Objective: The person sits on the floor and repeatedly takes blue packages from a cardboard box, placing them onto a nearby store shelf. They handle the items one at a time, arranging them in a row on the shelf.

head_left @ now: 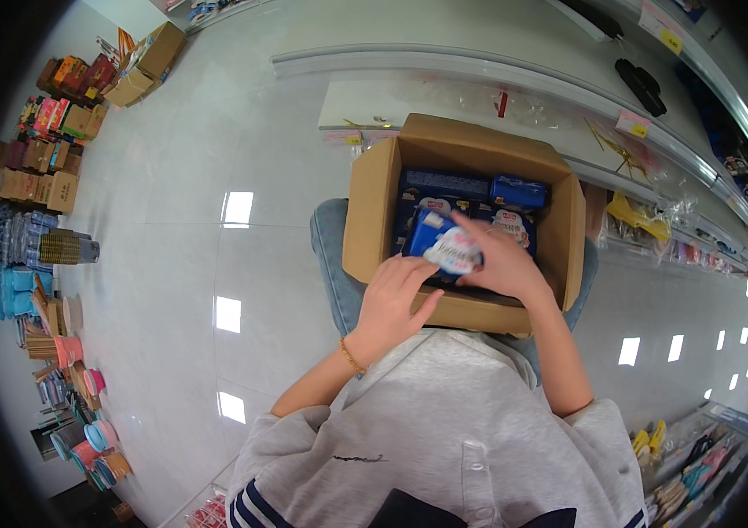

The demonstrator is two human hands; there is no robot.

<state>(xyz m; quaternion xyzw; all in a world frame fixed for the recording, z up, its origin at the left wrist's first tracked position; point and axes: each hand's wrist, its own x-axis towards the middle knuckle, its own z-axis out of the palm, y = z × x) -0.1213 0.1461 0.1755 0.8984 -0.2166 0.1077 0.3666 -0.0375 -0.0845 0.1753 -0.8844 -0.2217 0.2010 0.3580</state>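
An open cardboard box (359, 214) rests on my lap, its flaps folded outward. Several blue printed packages (511, 228) lie inside, and a smaller blue pack (518, 191) is at the far right corner. My right hand (503, 261) grips a blue-and-white package (443, 241) by its right side, tilted above the others. At that package's lower left edge is my left hand (395, 297), its fingertips close to or touching it; the thumb is apart. A beaded bracelet is on the left wrist. The lower part of the box's inside is hidden by my hands.
Metal store shelves (453, 59) with price tags run beyond the box and to the right. Crinkled plastic wrap and a yellow item (638, 216) are on the right-hand shelving. Cartons (149, 63), stacked baskets (70, 247) and basins line the far left. Goods hang at the lower right.
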